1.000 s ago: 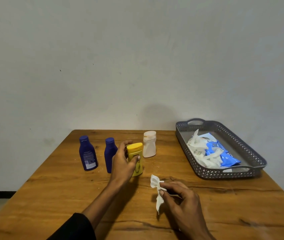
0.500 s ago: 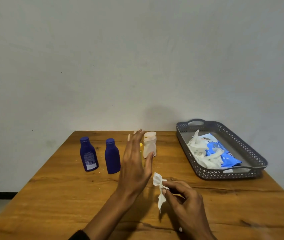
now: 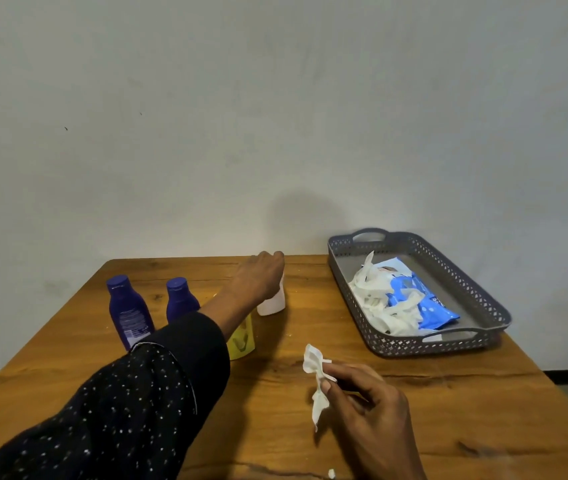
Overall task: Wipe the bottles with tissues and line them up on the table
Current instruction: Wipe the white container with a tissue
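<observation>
On table (image 3: 275,427), white bottle (image 3: 273,303) upright under left hand (image 3: 258,278), grip unclear; right hand (image 3: 369,410) pinching tissue (image 3: 317,379).

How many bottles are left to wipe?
Probably one. Two dark blue plastic bottles and the yellow bottle stand in a row. The left hand covers the white bottle; the right hand pinches a crumpled white tissue.

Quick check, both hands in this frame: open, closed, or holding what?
Left hand: over the top of the white bottle, fingers curled around it; grip looks likely but contact is hidden.
Right hand: pinching a tissue.
</observation>
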